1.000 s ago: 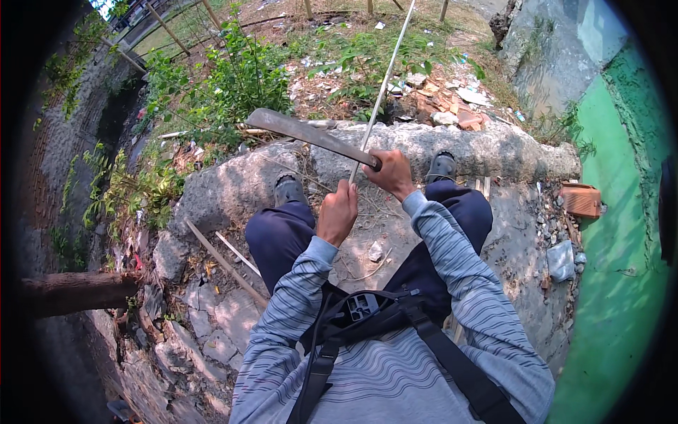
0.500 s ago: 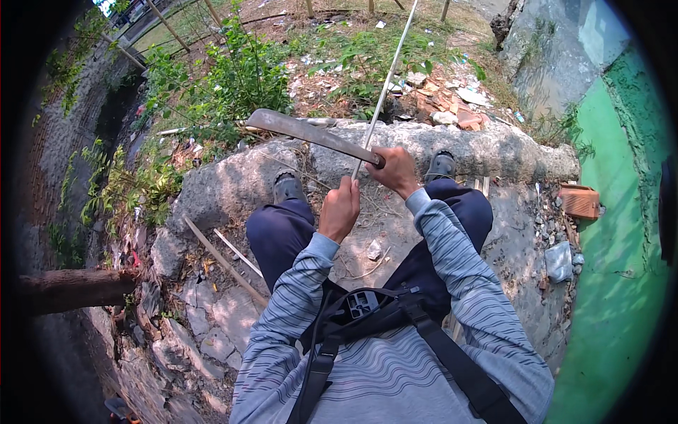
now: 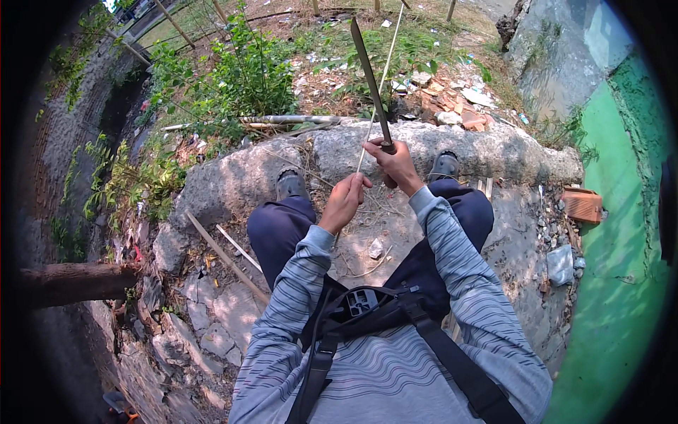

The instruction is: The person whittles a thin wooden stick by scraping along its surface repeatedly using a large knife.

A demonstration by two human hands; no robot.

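Note:
My left hand (image 3: 344, 203) is closed around the lower part of a long, thin, pale strip (image 3: 389, 62), which looks like bamboo or cane. From there the strip slants away and slightly right, past the low wall. A short end of it seems to show below that hand. My right hand (image 3: 397, 166) grips the dark handle of a machete (image 3: 371, 79) just to the right. The blade points up and away, tilted a little left, and crosses close to the strip. The thumb and fingertips of the right hand also lie against the strip.
A rough concrete ledge (image 3: 233, 184) runs across in front, with my shoes against it. Pale sticks (image 3: 224, 246) lie on the left ground. Leafy shrubs (image 3: 258, 85) and rubble grow and lie beyond. An orange-brown block (image 3: 583, 205) stands beside the green wall (image 3: 614, 297).
The machete has swung from pointing left across the strip to pointing up and away alongside it. My left hand has turned slightly on the strip, its fingers looser.

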